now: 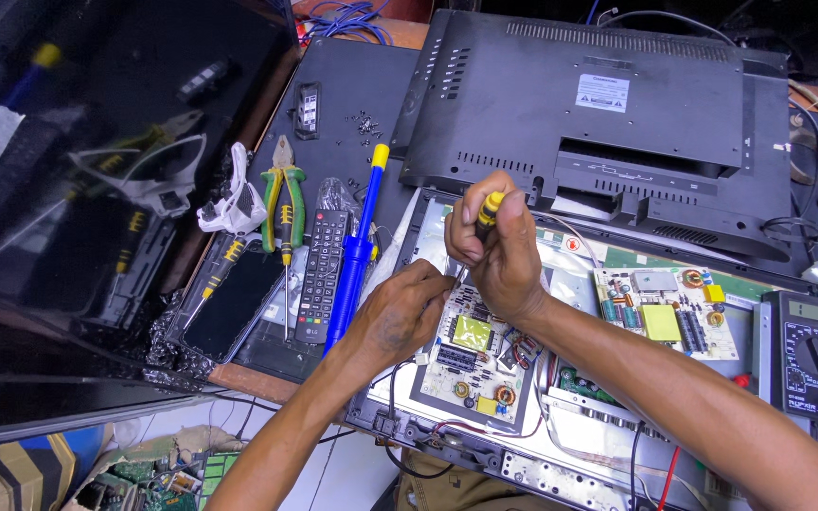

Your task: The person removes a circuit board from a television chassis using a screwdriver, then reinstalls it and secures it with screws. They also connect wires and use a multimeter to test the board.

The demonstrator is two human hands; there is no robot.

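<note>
The right hand is gripping a yellow-handled screwdriver upright, its tip meeting the board inside the opened TV chassis. The left hand is pinching the shaft just beside the tip. A remote, pliers and a multimeter are lying nearby on the tabletop.

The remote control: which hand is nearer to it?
Left. The left hand sits just right of the remote control; the right hand, gripping the screwdriver, is farther right.
</note>
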